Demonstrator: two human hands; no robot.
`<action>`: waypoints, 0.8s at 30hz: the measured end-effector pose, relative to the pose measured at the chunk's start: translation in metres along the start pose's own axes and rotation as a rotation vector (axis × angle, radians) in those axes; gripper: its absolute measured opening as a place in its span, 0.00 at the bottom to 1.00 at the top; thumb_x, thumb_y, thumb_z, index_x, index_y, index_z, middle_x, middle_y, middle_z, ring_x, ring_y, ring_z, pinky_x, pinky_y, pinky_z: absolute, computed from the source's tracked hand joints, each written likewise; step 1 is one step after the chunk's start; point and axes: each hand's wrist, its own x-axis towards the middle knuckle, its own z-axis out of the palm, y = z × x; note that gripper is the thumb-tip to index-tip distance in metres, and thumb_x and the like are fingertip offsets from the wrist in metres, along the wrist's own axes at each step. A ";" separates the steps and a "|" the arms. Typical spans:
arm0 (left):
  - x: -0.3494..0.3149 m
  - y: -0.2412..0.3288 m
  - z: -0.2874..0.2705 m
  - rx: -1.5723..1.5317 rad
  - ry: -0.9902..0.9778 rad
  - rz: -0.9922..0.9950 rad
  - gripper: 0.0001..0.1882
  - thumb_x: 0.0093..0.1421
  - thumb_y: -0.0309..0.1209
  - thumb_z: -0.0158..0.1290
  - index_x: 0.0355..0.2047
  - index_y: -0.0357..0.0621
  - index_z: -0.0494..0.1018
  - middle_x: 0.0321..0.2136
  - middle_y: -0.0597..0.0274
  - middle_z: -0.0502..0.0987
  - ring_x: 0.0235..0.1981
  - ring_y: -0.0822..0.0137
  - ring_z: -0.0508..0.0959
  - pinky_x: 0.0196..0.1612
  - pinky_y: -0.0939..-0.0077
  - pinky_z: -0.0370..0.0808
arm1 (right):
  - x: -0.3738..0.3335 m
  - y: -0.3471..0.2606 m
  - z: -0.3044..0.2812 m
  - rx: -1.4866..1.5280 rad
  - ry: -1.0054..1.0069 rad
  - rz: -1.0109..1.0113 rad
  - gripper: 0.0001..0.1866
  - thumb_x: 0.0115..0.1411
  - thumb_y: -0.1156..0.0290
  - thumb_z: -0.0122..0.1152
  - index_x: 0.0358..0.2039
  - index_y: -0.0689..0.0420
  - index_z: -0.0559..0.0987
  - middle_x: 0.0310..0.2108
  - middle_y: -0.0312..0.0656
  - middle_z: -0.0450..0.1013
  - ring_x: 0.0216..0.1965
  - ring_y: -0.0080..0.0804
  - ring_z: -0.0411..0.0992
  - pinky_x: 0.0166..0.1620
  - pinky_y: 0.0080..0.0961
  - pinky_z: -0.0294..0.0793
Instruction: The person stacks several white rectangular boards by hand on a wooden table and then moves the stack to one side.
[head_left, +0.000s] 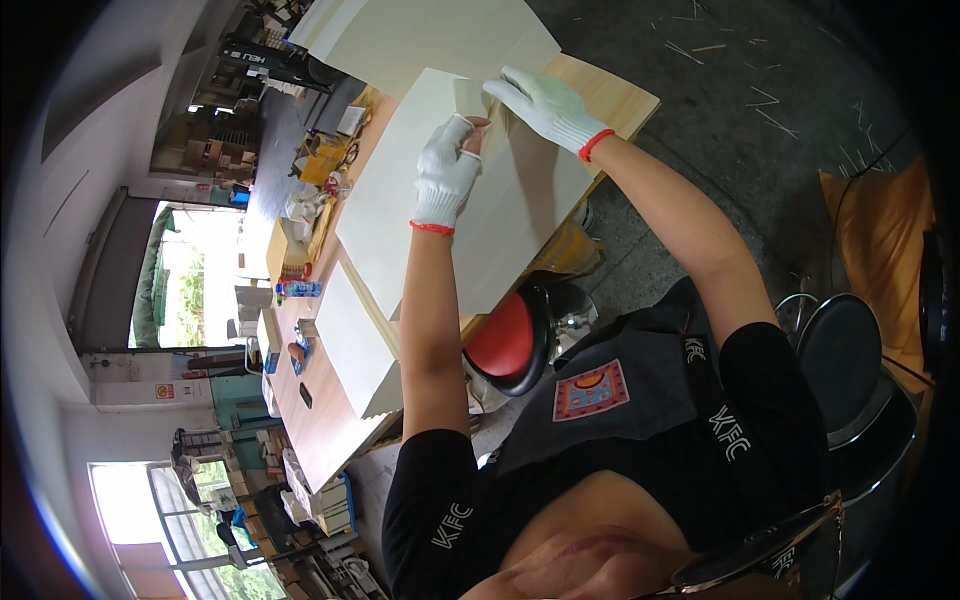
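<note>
Both my hands wear white knit gloves with red cuffs, over a large pale board lying on the table. My left hand is closed, with bare fingertips showing at the glove's end; what it grips, if anything, I cannot make out. Just beyond those fingertips is a small beige flat-faced piece, its kind unclear. My right hand has its fingers stretched out and lies beside that piece, along the board's far side. A shadow falls on the board below the right hand.
More pale boards are stacked at the far end and nearer left. The wooden table also bears a bottle and a dark phone-like object. A red-seated stool stands by its edge; a black chair is at right.
</note>
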 end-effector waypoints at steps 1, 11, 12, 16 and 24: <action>-0.001 0.003 0.000 0.017 0.004 0.004 0.16 0.57 0.30 0.63 0.46 0.48 0.78 0.41 0.53 0.81 0.44 0.57 0.81 0.47 0.67 0.77 | 0.000 0.000 0.001 0.004 0.026 -0.011 0.26 0.67 0.40 0.46 0.40 0.52 0.76 0.33 0.47 0.76 0.38 0.51 0.74 0.40 0.42 0.70; 0.000 -0.009 0.003 -0.092 0.004 -0.030 0.14 0.58 0.29 0.61 0.46 0.46 0.78 0.41 0.53 0.80 0.42 0.58 0.81 0.45 0.66 0.77 | -0.001 -0.001 0.000 0.009 0.019 -0.016 0.26 0.67 0.40 0.46 0.38 0.53 0.76 0.31 0.47 0.76 0.36 0.49 0.74 0.39 0.41 0.70; 0.000 -0.010 0.003 -0.110 0.016 -0.028 0.14 0.58 0.28 0.60 0.46 0.46 0.78 0.40 0.53 0.80 0.42 0.58 0.81 0.45 0.66 0.77 | -0.001 -0.003 -0.001 0.011 0.018 -0.017 0.26 0.67 0.41 0.46 0.37 0.53 0.77 0.30 0.46 0.76 0.35 0.49 0.74 0.39 0.41 0.70; -0.001 0.008 -0.002 -0.085 0.016 -0.008 0.12 0.60 0.26 0.57 0.45 0.45 0.79 0.40 0.53 0.81 0.42 0.58 0.81 0.45 0.67 0.77 | -0.002 -0.009 -0.005 -0.019 -0.023 0.023 0.26 0.68 0.41 0.46 0.38 0.53 0.76 0.30 0.46 0.76 0.35 0.48 0.74 0.39 0.40 0.70; 0.000 -0.004 0.002 -0.016 0.007 0.012 0.14 0.57 0.29 0.63 0.44 0.47 0.79 0.39 0.55 0.81 0.43 0.59 0.81 0.45 0.67 0.77 | -0.002 0.000 0.003 0.001 0.065 -0.040 0.25 0.68 0.42 0.47 0.37 0.54 0.77 0.29 0.46 0.76 0.34 0.48 0.74 0.38 0.41 0.70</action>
